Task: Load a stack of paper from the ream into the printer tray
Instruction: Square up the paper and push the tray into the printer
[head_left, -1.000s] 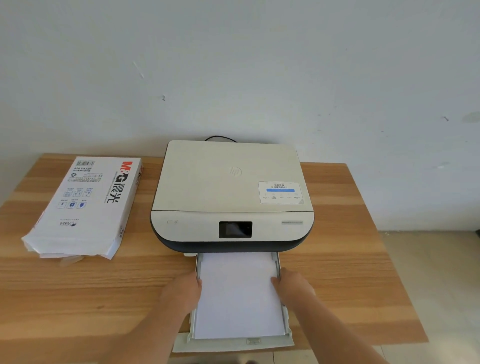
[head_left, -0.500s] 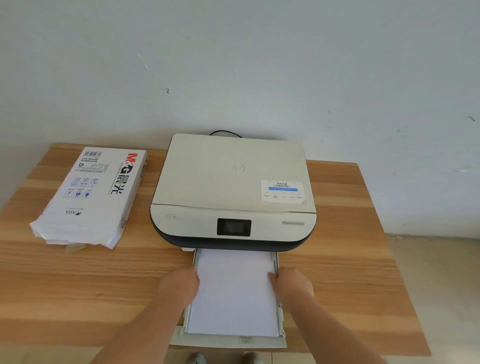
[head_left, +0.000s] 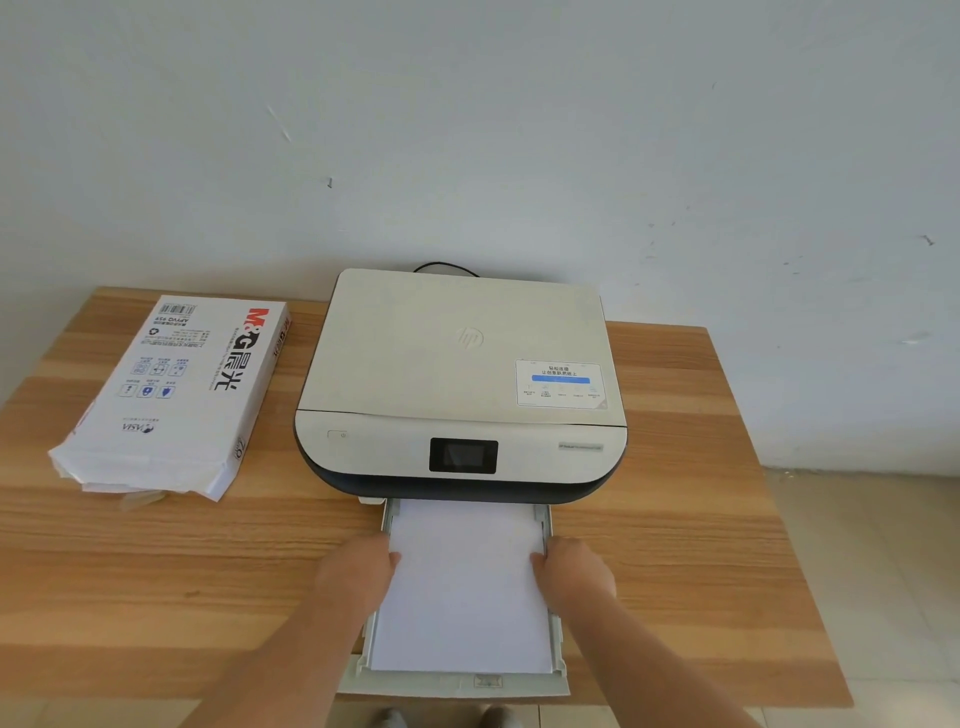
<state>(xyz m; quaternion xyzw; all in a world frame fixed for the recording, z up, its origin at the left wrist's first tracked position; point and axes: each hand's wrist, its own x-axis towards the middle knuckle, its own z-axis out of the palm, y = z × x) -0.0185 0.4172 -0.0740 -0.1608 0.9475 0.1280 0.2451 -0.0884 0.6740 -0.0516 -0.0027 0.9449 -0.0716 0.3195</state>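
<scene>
On a wooden table (head_left: 675, 545) against a pale wall sits a cream and dark printer (head_left: 460, 384) with an HP logo on its lid, a small dark screen (head_left: 463, 455) on its front, and a sticker (head_left: 561, 383) at its right with Chinese writing and a blue bar, too small to read. At the near side, the printer's tray (head_left: 558, 654) is pulled out past the table's near edge and holds a flat stack of white paper (head_left: 462, 597). Both hands rest at the stack's long edges, left hand (head_left: 356, 574) at the left edge, right hand (head_left: 574, 571) at the right, fingers curled, thumbs touching the sheets; whether they grip the paper or the tray sides cannot be told. Left of the printer, well apart from the tray, lies the ream (head_left: 171, 395), its white wrapper printed "M&G" in red with Chinese characters and "ASIA"; its near end is torn open. A black cable (head_left: 444, 266) shows behind the printer. Two shoe tips are cut off at the bottom edge.
</scene>
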